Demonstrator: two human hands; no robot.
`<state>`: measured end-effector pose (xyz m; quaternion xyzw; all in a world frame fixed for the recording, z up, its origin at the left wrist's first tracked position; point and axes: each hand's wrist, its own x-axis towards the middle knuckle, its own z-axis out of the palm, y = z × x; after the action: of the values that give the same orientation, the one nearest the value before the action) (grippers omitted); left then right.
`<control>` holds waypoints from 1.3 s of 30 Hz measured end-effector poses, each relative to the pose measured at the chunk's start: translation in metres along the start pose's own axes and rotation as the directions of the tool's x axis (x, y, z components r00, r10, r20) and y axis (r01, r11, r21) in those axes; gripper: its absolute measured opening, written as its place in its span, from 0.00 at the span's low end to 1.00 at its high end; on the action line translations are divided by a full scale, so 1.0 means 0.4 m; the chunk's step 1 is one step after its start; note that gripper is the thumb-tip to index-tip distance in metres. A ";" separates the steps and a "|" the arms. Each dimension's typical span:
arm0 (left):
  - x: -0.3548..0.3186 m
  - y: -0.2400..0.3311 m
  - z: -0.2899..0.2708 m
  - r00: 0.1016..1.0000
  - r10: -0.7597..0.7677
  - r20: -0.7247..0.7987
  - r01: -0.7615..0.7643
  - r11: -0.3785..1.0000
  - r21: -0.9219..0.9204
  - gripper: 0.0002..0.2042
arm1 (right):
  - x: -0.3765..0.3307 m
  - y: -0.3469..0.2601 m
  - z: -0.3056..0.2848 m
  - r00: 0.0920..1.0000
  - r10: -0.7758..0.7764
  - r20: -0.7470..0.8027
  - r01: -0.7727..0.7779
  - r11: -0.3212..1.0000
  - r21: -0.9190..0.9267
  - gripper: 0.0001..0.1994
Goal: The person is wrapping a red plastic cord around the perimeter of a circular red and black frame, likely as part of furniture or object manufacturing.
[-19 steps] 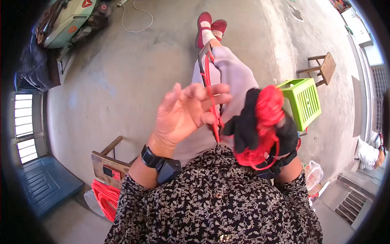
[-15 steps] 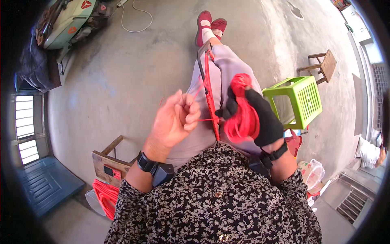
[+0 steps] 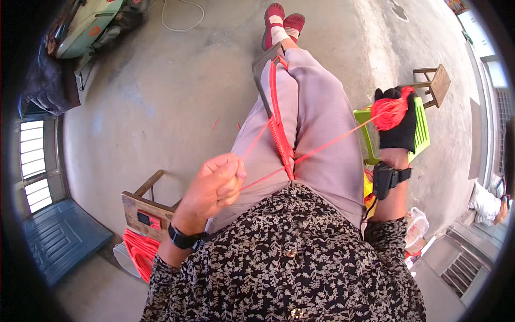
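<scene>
A narrow dark frame piece point(image 3: 258, 68) lies along my legs, with a red cord wrapping point(image 3: 279, 134) down its near part toward my waist. My bare left hand point(image 3: 217, 180) is closed on a thin red cord point(image 3: 256, 142); strands run from it to the wrapping. On the right, my right hand point(image 3: 398, 129), in a black glove, grips a bundle of red cord point(image 3: 390, 111). One strand stretches tight from that bundle to the lower part of the wrapping. The glove's fingers are partly hidden behind the bundle.
A green plastic stool point(image 3: 421, 131) stands behind my right hand, a small wooden stool point(image 3: 440, 86) beyond it. At left is a wooden stool point(image 3: 131, 209) with a red-and-black device on it, beside a heap of red cord point(image 3: 140, 255). A scooter point(image 3: 88, 29) stands far left.
My right hand has swung out to the right with the cord bundle, drawing a strand tight. My left hand has moved slightly down, its fingers now closed in a fist.
</scene>
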<state>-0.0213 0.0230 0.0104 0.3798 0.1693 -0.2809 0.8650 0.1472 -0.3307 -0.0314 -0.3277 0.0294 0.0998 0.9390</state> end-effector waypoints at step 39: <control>-0.081 0.245 -0.068 0.568 0.734 -0.372 -0.759 0.642 0.107 0.11 | -0.109 0.055 0.372 0.597 0.482 0.641 0.325 0.586 -0.743 0.05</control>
<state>0.0115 0.1094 0.0642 0.4343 0.1670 0.1957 0.8632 0.0985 -0.2288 0.0769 -0.6314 -0.4247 0.2841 0.5834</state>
